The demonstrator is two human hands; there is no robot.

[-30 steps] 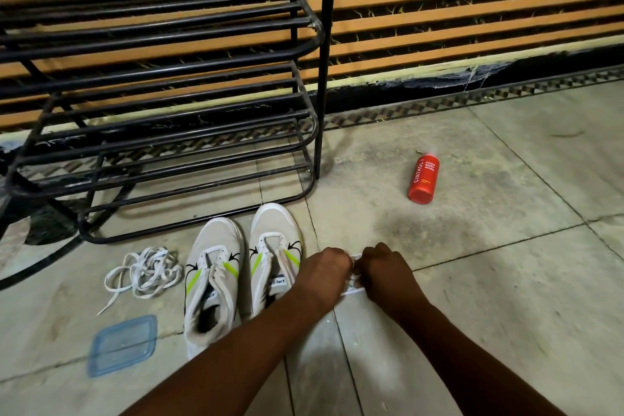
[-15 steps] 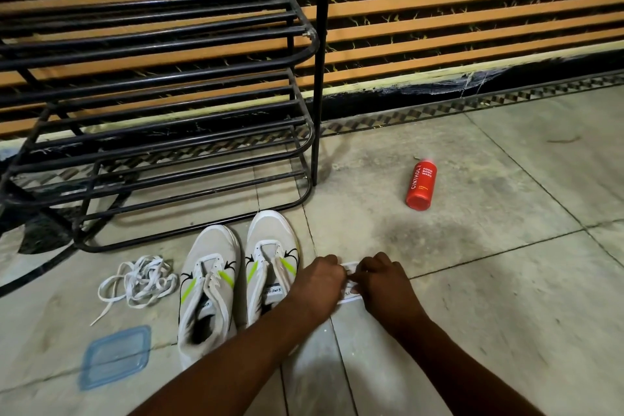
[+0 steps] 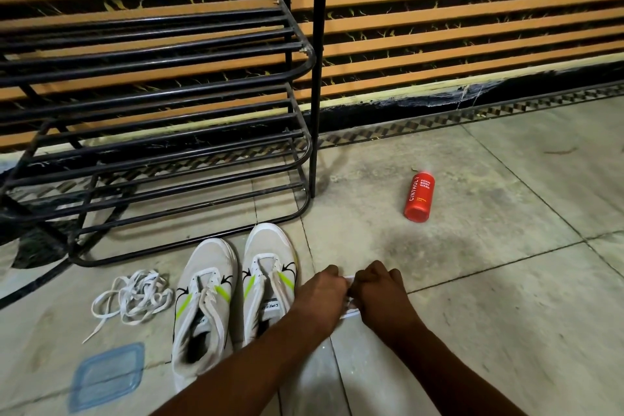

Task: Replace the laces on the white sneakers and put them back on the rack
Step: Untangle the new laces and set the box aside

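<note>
Two white sneakers with green stripes stand side by side on the floor without laces, the left sneaker point(image 3: 202, 300) and the right sneaker point(image 3: 268, 275). A loose pile of white laces point(image 3: 135, 297) lies to their left. Just right of the sneakers, my left hand point(image 3: 320, 295) and my right hand point(image 3: 383, 297) meet with fingers curled, both gripping a small white packet of laces point(image 3: 349, 312) low over the floor. Most of the packet is hidden by my hands. The black metal shoe rack point(image 3: 162, 132) stands behind the sneakers.
A red body-wash bottle point(image 3: 418, 197) lies on the tiled floor to the right of the rack. A blue plastic lid point(image 3: 106, 375) lies at the lower left. A slatted wooden wall runs along the back.
My hands have stayed together on the white packet beside the sneakers. The view has shifted slightly, so everything sits a little lower in the frame.
</note>
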